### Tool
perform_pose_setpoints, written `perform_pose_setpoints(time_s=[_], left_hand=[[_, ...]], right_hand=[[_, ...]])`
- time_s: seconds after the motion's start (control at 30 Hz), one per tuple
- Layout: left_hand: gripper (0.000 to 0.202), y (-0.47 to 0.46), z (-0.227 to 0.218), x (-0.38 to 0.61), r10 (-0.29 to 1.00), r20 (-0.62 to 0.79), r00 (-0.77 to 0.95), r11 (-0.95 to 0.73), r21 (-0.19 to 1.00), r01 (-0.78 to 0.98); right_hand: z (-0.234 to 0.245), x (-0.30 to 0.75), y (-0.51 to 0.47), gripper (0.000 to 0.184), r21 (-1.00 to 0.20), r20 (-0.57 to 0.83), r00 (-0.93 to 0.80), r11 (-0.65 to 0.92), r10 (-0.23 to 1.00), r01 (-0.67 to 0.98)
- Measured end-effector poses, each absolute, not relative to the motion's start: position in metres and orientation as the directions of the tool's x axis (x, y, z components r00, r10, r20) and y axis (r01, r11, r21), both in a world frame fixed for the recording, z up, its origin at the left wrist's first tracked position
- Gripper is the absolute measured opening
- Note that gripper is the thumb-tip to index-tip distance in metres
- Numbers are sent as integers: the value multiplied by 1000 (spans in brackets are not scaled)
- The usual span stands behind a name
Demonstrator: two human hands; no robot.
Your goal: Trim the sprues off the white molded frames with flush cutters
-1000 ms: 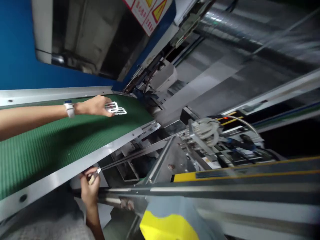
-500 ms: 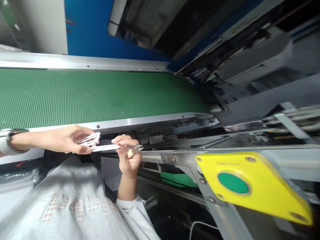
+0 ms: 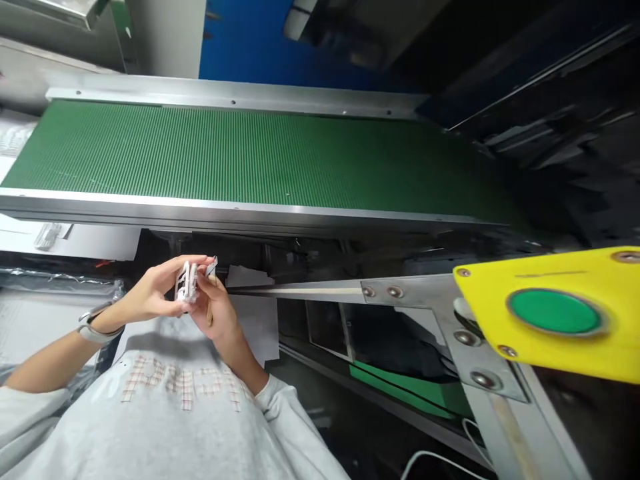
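In front of my chest, my left hand (image 3: 156,291) is closed around a small bundle of thin white plastic pieces (image 3: 187,283), standing on end between thumb and fingers. My right hand (image 3: 221,315) meets it from the other side, its fingertips at the bundle's right edge. A small hand tool (image 3: 212,267) with a shiny metal end and a tan handle is gripped in that same hand; its exact kind is hard to tell. Fingers partly hide both the bundle and the tool.
Beyond my hands runs a green ribbed conveyor belt (image 3: 225,157) with metal side rails. To the right, a yellow plate (image 3: 480,293) with a green button (image 3: 554,311) is fixed to a metal frame. At left, clear-wrapped white pieces (image 3: 49,235) lie on a white surface.
My hands have come together and turned the white pieces from lying lengthwise to end-on. The tool's metal end now points up instead of right. The view has shifted left.
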State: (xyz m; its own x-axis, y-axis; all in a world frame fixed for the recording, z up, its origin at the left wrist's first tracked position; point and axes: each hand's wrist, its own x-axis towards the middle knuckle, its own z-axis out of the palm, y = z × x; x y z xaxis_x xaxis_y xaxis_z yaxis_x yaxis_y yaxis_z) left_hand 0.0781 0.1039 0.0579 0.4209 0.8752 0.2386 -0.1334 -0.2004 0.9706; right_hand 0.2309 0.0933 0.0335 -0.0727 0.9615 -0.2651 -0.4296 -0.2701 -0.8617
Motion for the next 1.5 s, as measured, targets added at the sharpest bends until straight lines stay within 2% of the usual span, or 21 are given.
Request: perform_pose_setpoints(time_s=[0.2, 0.3, 0.4, 0.47, 0.6, 0.7, 1.0, 1.17, 1.3, 1.5], left_hand=[[50, 72, 56, 100, 886, 188, 423, -172, 982, -78], [46, 55, 51, 110, 914, 172, 368, -157, 985, -70], [44, 37, 51, 121, 960, 172, 220, -164, 985, -56], [46, 26, 52, 127, 983, 132, 131, -129, 991, -32], [48, 9, 58, 136, 994, 46, 95, -51, 998, 42], [50, -2, 60, 141, 994, 33, 103, -42, 996, 81], [53, -29, 56, 149, 995, -14, 98, -7, 975, 221], [57, -30, 59, 156, 997, -26, 79, 11, 983, 184], [51, -30, 62, 160, 998, -35, 43, 26, 981, 190], [45, -29, 63, 164, 999, -25, -24, 30, 978, 208]], right_hand=[[28, 247, 57, 44, -711, -370, -309, -481, 876, -512], [23, 256, 45, 45, -677, -389, -343, -518, 855, -522], [22, 270, 40, 45, -758, -346, -244, -423, 906, -496], [27, 282, 38, 41, -833, -260, -175, -312, 950, -456], [46, 301, 34, 28, -910, -3, -176, -75, 984, -409], [59, 307, 28, 24, -917, 96, -204, 7, 974, -399], [62, 316, 11, 22, -922, 160, -232, 62, 959, -382], [64, 322, 7, 25, -936, 134, -188, 62, 973, -347], [66, 323, 7, 30, -953, 134, -165, 81, 977, -293], [60, 326, 5, 25, -904, 151, -201, 53, 968, -424]])
